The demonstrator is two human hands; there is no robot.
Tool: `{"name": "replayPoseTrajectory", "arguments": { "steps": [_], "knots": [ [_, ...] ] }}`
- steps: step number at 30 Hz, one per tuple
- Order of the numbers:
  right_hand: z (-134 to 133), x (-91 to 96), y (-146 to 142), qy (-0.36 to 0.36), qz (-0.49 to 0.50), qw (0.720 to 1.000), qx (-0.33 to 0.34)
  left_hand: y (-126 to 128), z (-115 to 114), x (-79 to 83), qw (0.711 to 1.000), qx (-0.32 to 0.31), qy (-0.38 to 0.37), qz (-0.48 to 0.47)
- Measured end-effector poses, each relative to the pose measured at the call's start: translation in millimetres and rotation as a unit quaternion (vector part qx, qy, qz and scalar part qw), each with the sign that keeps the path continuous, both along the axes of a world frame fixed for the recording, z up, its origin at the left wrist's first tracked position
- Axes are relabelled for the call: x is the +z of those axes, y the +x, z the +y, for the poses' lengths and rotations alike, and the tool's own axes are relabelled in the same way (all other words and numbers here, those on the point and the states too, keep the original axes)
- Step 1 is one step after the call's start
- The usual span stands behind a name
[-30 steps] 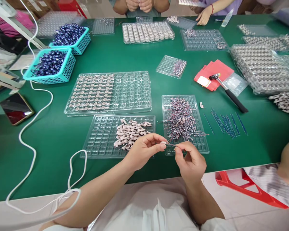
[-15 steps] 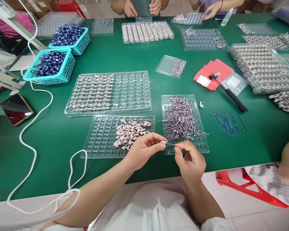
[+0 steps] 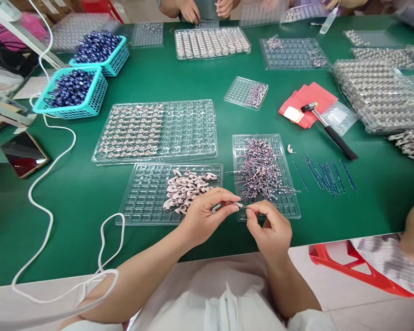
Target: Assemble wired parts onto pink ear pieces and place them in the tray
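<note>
My left hand [image 3: 204,215] is closed in a pinch on a small pale-pink earbud shell [image 3: 239,204], mostly covered by the fingers. Just right of it, the fingertips of my right hand [image 3: 272,230] pinch a thin wire at the end of the shell. Behind my left hand, a heap of pale-pink earbud shells [image 3: 186,189] lies on a clear plastic tray [image 3: 143,193]. A tangled pile of small wired parts [image 3: 260,170] covers another clear tray [image 3: 291,210] beyond my right hand.
Farther back is a half-filled shell tray [image 3: 189,126]. Blue baskets [image 3: 98,103] of dark blue pieces stand at left, near a phone [image 3: 25,154] and white cable [image 3: 50,225]. At right lie a hammer [image 3: 334,135], blue strips [image 3: 327,178] and stacked trays [image 3: 376,92]. Co-workers' hands [image 3: 190,10] show opposite.
My right hand has shifted slightly left, bringing its fingertips closer to the shell in my left hand. Across the table, co-workers' hands and clear trays at top right have moved.
</note>
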State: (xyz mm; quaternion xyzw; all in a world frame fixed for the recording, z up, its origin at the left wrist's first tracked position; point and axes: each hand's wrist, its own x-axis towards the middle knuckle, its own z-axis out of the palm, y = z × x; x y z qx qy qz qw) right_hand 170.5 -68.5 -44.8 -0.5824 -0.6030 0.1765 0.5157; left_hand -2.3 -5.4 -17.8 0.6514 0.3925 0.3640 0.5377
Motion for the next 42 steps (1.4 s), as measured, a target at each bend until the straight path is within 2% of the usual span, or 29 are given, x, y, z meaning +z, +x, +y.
{"name": "replayPoseTrajectory", "arguments": {
  "steps": [8, 22, 27, 32, 35, 39, 42],
  "knots": [
    [2.1, 1.2, -0.8, -0.004, -0.012, 1.000, 0.015, -0.5, -1.1, -2.0, 0.994, -0.014, 0.101, 0.048],
    [0.0, -1.8, 8.4, 0.002, -0.100, 0.992, 0.074, -2.1, 2.7, -5.0, 0.984, -0.030, 0.151, 0.086],
    [-0.6, 0.3, 10.2, 0.006, -0.096, 0.991, 0.094, -0.2, 0.7, -2.2, 0.992, -0.045, 0.100, 0.067],
    [-2.1, 3.3, 7.5, 0.041, -0.030, 0.995, 0.090, 3.6, -2.7, -1.5, 0.998, -0.038, -0.035, 0.029],
    [-3.5, 3.5, 6.3, 0.024, 0.020, 0.997, 0.074, 4.3, -3.9, -0.5, 0.995, -0.021, -0.094, -0.016],
    [-5.1, 0.6, 6.6, -0.027, 0.076, 0.995, 0.058, 4.2, -4.4, 1.9, 0.996, 0.002, -0.088, -0.032],
    [-5.1, -1.5, 5.7, -0.027, 0.094, 0.993, 0.061, 4.0, -4.8, 2.0, 0.998, 0.002, -0.053, -0.028]
  ]
}}
